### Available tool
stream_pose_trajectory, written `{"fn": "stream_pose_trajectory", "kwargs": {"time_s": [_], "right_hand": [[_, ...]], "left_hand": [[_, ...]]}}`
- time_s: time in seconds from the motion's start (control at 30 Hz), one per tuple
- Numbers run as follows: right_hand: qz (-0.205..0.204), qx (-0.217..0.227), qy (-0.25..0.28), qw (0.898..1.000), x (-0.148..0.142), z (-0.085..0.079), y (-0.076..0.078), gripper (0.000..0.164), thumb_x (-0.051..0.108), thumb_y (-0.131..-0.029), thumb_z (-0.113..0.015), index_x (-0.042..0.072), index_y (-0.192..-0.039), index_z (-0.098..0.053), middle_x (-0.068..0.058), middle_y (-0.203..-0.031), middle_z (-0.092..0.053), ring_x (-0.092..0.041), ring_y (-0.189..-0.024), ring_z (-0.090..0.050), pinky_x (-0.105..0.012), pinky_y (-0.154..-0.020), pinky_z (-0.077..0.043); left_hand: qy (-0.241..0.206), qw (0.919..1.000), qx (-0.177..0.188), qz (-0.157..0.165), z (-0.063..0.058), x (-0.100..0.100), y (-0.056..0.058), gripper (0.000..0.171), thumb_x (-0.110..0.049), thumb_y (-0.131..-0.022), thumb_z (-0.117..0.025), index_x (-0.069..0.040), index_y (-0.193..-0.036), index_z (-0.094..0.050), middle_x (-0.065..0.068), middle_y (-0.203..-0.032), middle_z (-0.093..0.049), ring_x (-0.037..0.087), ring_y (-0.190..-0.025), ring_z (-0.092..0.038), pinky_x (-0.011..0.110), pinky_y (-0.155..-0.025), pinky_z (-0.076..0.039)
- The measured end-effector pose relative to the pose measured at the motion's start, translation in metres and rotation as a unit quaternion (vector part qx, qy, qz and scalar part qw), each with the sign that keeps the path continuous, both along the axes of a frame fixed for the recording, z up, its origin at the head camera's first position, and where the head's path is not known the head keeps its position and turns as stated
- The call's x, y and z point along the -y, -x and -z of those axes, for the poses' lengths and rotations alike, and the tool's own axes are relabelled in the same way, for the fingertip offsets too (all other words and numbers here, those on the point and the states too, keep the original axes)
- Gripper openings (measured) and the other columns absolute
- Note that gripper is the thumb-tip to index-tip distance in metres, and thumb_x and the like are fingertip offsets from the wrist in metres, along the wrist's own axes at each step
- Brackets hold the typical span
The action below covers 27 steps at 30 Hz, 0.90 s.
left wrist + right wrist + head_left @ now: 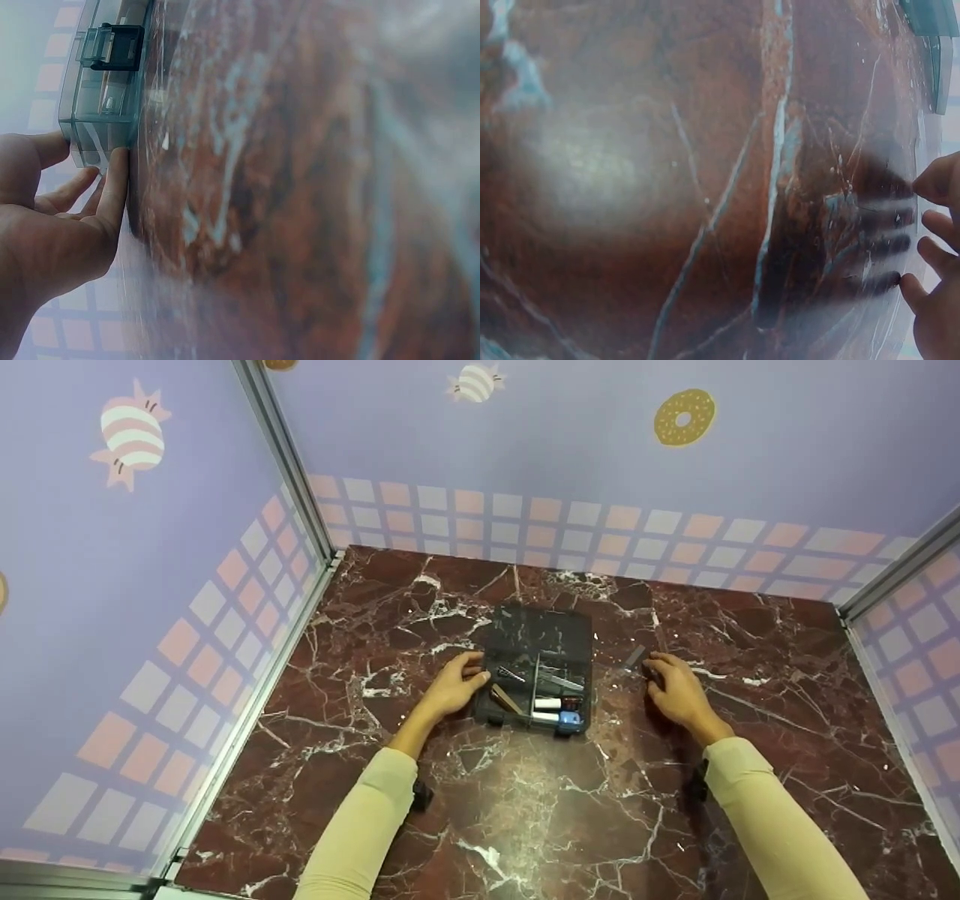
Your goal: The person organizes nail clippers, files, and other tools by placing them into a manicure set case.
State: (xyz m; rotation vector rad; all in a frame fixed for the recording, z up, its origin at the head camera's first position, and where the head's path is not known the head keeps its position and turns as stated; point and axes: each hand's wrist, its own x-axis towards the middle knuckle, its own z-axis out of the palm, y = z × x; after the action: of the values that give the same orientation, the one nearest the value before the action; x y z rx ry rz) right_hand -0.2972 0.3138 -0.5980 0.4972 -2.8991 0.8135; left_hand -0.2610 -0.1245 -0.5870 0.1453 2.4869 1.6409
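Note:
A dark see-through plastic box (535, 725) lies on the marbled table with its lid (541, 631) folded back. A divider splits its inside. The left part holds a brown strip (507, 699) and a small dark piece with light marks (511, 674). To the right lie a silvery slim item (561, 682), a white and dark red item (549, 703) and a blue and white one (569, 718). My left hand (452, 686) touches the box's left side with thumb and fingers. My right hand (677, 690) rests its bent fingertips at the tabletop, beside a thin clear strip (635, 655).
Reddish-brown marbled tabletop (525, 810) surrounds the box. Lilac panels with a tile pattern stand behind (525, 450) and at both sides, set in metal rails (247, 682). A latch (120, 46) sits on the box's near side.

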Motion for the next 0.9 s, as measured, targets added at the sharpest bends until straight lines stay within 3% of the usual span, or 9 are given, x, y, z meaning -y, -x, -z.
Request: {"fn": "stream_pose_trajectory", "kwargs": {"time_s": [0.23,0.43,0.57,0.67,0.9], "right_hand": [[0.022,-0.034,-0.013,0.999,0.002,-0.002,-0.002,0.035,0.003,-0.09,-0.073,-0.009,-0.123,-0.071,-0.03,-0.123,-0.058,-0.051,-0.114,-0.051,-0.066,-0.095,-0.044],[0.048,-0.035,-0.029,0.998,0.001,-0.004,-0.003,0.021,0.007,-0.089,-0.076,-0.004,-0.107,-0.076,-0.029,-0.118,-0.059,-0.051,-0.111,-0.051,-0.068,-0.093,-0.042],[0.054,-0.018,-0.005,0.998,0.0,-0.003,-0.003,0.012,0.004,-0.086,-0.077,-0.002,-0.095,-0.072,-0.026,-0.107,-0.061,-0.05,-0.107,-0.052,-0.065,-0.09,-0.042],[0.052,-0.002,0.028,0.998,0.0,-0.002,-0.003,0.009,-0.002,-0.084,-0.076,-0.001,-0.09,-0.069,-0.022,-0.096,-0.063,-0.045,-0.097,-0.057,-0.057,-0.085,-0.045],[0.037,0.044,0.083,0.995,0.01,-0.003,-0.005,0.008,-0.006,-0.09,-0.073,0.0,-0.092,-0.069,-0.01,-0.08,-0.07,-0.02,-0.069,-0.063,-0.03,-0.064,-0.051]], "left_hand": [[-0.002,0.9999,0.012,0.003,0.0,0.001,0.0,0.052,-0.02,-0.108,-0.064,-0.003,-0.155,-0.05,0.02,-0.153,-0.054,0.034,-0.141,-0.055,0.046,-0.116,-0.046],[0.0,0.9998,0.019,0.004,-0.001,0.001,-0.002,0.053,-0.022,-0.109,-0.063,-0.005,-0.157,-0.049,0.019,-0.154,-0.053,0.034,-0.142,-0.053,0.047,-0.116,-0.047],[0.001,0.9999,0.016,0.001,0.0,0.001,-0.001,0.052,-0.021,-0.109,-0.063,-0.005,-0.156,-0.049,0.019,-0.153,-0.054,0.034,-0.142,-0.054,0.046,-0.115,-0.047],[0.002,0.9999,0.014,0.001,0.001,0.001,-0.001,0.052,-0.021,-0.109,-0.064,-0.004,-0.156,-0.05,0.019,-0.154,-0.054,0.034,-0.141,-0.054,0.046,-0.115,-0.047],[-0.003,0.9999,0.013,0.004,0.001,0.001,0.0,0.052,-0.021,-0.109,-0.063,-0.004,-0.156,-0.049,0.019,-0.153,-0.054,0.034,-0.141,-0.054,0.046,-0.116,-0.047]]}}
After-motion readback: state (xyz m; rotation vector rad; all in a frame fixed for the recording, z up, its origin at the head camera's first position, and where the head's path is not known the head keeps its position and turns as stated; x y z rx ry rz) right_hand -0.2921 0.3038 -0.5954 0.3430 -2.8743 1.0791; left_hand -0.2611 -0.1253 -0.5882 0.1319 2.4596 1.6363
